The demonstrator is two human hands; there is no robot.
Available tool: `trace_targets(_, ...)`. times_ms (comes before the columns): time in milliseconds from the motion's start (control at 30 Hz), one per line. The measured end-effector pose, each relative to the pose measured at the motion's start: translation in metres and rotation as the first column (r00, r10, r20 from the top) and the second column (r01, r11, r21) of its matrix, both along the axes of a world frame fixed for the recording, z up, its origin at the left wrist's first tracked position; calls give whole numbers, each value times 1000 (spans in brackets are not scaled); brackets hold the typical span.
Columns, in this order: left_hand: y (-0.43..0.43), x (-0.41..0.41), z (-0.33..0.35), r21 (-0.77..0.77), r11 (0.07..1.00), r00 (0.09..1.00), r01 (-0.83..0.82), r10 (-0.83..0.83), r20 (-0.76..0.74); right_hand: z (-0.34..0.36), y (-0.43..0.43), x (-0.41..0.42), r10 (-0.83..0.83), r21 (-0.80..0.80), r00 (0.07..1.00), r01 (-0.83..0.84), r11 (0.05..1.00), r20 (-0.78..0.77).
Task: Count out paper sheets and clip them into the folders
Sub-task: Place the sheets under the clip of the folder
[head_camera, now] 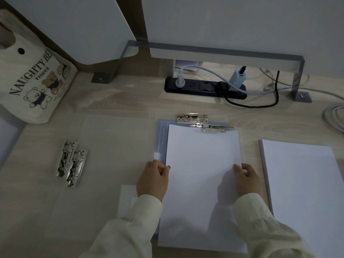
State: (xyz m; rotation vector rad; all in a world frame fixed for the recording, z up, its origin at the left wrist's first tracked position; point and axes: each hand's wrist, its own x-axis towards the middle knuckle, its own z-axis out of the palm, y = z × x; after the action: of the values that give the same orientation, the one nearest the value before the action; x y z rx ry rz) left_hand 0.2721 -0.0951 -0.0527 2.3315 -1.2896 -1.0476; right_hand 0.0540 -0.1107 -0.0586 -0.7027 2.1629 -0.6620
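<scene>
An open translucent folder lies flat on the desk, its light blue spine in the middle. A batch of white sheets lies on its right half, top edge at a silver clip. My left hand pinches the batch's left edge. My right hand holds its right edge, thumb on top. A second silver clip sits just behind the folder. On the left cover lie two more clips. A thick stack of white paper lies to the right.
A black power strip with plugs and cables runs along the back under a grey metal frame. A cream tote bag printed with bears stands at the far left. Cables coil at the right edge.
</scene>
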Motion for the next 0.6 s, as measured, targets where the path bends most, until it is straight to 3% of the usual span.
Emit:
trace_targets(200,0,-5,2,-31,993,976,110,-102,191,3,-1,6,10,10,991,-9,1000,-134)
trace_targets(267,2,-7,-1,-164,969,947,186,-132,292,3,-1,7,101,-1,947,-106,994,-304)
trace_targets(333,4,-11,-13,-300,885,899,357,-239,366,3,-2,8,223,-13,884,-250,968,-411)
trace_targets(433,3,-16,-29,-326,727,779,604,-453,433,3,-8,10,400,15,811,-436,900,-426)
trace_targets(500,3,-17,-33,-294,706,755,644,-525,392,5,-11,11,467,60,771,-492,868,-434)
trace_targets(600,6,-18,-40,-241,710,734,662,-548,402,7,-19,8,482,105,794,-480,871,-370)
